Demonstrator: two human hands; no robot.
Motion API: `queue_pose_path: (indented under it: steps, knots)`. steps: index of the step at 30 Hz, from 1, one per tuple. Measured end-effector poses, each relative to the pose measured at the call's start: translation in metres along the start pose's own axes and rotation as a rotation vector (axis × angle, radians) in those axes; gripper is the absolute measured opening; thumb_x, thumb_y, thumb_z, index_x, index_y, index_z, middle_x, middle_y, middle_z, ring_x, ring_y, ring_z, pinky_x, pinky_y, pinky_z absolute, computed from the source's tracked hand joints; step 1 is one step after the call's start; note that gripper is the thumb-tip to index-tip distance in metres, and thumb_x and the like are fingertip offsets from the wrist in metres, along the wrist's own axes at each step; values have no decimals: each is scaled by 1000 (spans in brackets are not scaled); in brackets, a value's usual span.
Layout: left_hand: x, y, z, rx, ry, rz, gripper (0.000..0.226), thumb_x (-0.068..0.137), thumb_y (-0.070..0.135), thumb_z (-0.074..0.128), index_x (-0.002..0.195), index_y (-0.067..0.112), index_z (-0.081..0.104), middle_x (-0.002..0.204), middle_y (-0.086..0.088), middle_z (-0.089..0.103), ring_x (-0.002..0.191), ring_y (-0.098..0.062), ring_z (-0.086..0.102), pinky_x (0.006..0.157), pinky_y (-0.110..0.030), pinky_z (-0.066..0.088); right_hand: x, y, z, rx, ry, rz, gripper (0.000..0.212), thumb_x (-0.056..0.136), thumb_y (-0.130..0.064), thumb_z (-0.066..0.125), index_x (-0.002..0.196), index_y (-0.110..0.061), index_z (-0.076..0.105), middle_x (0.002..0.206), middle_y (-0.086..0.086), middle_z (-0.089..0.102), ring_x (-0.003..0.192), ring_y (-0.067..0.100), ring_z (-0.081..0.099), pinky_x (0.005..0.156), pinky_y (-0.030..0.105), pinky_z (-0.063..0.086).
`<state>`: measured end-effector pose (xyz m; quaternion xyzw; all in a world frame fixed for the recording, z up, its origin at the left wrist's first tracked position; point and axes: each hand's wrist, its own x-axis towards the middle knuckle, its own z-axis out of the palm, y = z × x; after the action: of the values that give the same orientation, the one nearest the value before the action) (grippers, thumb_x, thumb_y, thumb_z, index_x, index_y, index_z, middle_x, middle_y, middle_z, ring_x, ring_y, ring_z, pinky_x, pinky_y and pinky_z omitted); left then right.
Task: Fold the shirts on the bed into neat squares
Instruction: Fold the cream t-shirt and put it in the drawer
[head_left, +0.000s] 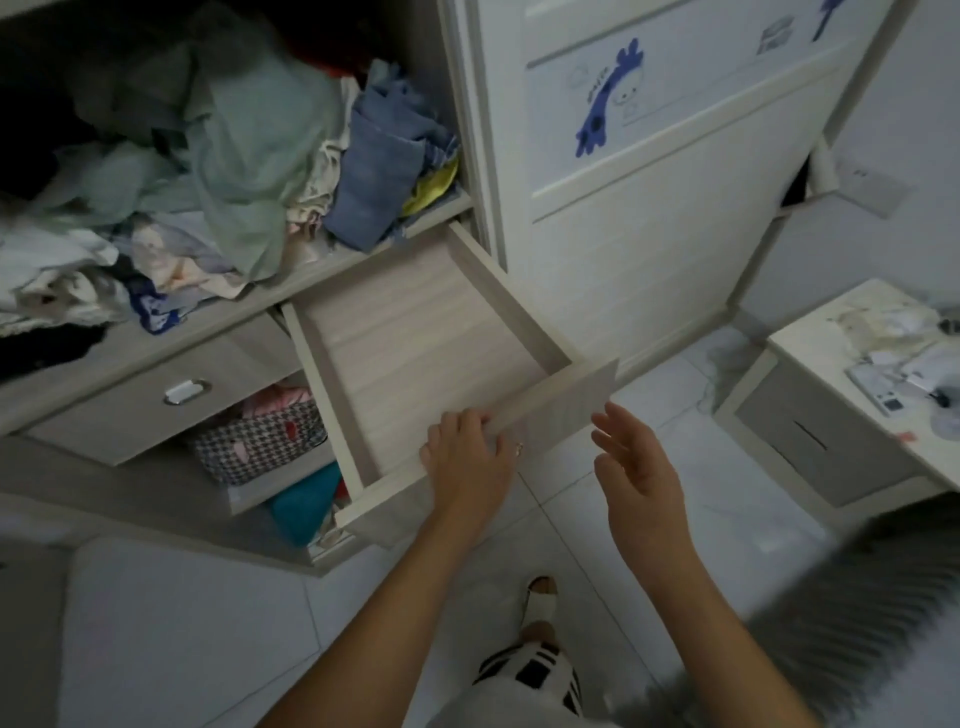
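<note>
Bedroom, white tiled floor (208, 623), dim light. White wardrobe, open shelf (291, 280) heaped with unfolded clothes (234, 156); folded blue jeans (374, 176) at its right end. Below, a pale wooden drawer (415, 353) pulled out. Lower drawer (156, 410) ajar, checked bag (260, 441) and teal cloth (306, 504) under it. Left hand (467, 457) grips the drawer's front edge, fingers curled over it. Right hand (639, 467) open, fingers spread, just beside the drawer front, not touching. Wardrobe door (649, 156) carries a blue giraffe sticker (608, 98); its lettering unreadable. Bedside cabinet (831, 431) right, cluttered. No bed or bed shirts in view.
</note>
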<state>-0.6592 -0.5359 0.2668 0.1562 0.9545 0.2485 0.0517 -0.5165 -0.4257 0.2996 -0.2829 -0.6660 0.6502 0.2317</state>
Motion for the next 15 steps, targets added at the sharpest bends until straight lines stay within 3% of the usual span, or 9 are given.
queue_pose_path:
  steps: [5, 9, 12, 14, 15]
  knots:
    - [-7, 10, -1, 37, -92, -67, 39, 86, 47, 60, 118, 26, 56, 122, -2, 51, 118, -26, 42, 96, -39, 28, -17, 7, -35, 3, 88, 14, 49, 98, -4, 48, 141, -27, 47, 132, -21, 55, 124, -1, 52, 93, 12, 46]
    - [-9, 26, -7, -7, -92, -72, 33, 87, 35, 63, 118, 26, 57, 124, -2, 51, 119, -26, 44, 100, -41, 28, -26, 19, -61, 39, 167, 53, 51, 98, 0, 48, 141, -26, 48, 131, -21, 56, 124, 0, 53, 91, 9, 46]
    - [-29, 72, 14, -291, -105, 252, 29, 88, 27, 61, 117, 28, 56, 114, 8, 50, 109, -13, 48, 96, -29, 36, -25, 26, -79, 55, 259, 60, 53, 97, 1, 48, 139, -31, 48, 130, -26, 57, 123, -2, 53, 89, 9, 46]
    - [-51, 121, 45, -406, -352, 446, 30, 87, 30, 57, 117, 34, 53, 113, 15, 51, 106, -1, 50, 88, -11, 39, -27, 30, -97, 85, 342, 90, 54, 97, 2, 47, 138, -33, 48, 131, -26, 56, 125, -2, 52, 93, 13, 47]
    - [-61, 146, 62, -434, -501, 505, 30, 89, 30, 57, 118, 37, 52, 114, 18, 52, 107, 2, 51, 85, -10, 42, -30, 32, -109, 95, 396, 112, 54, 97, 2, 46, 138, -33, 49, 132, -25, 56, 126, -1, 52, 96, 16, 47]
